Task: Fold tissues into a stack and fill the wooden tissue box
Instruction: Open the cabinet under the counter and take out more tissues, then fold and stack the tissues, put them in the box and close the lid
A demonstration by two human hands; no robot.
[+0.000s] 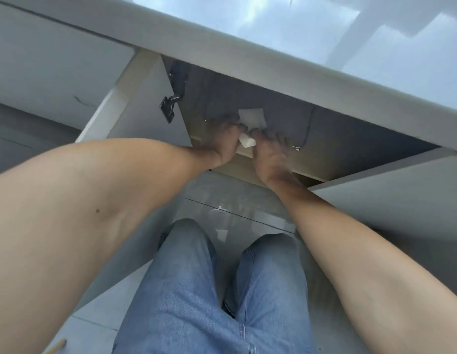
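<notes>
Both my hands reach into a dark open cabinet under the counter. My left hand (226,141) and my right hand (269,154) meet around white tissue (251,118), which sticks up between the fingers, with a folded piece (246,143) lower down between the thumbs. The hands are blurred by motion. A pale wooden box edge (237,169) lies just under the wrists; its inside is hidden by the hands.
The white counter edge (247,60) overhangs the cabinet. An open cabinet door (150,106) with a black hinge (171,106) stands at the left, another white door (390,195) at the right. My jeans-clad legs (209,290) and the glossy tiled floor (235,210) are below.
</notes>
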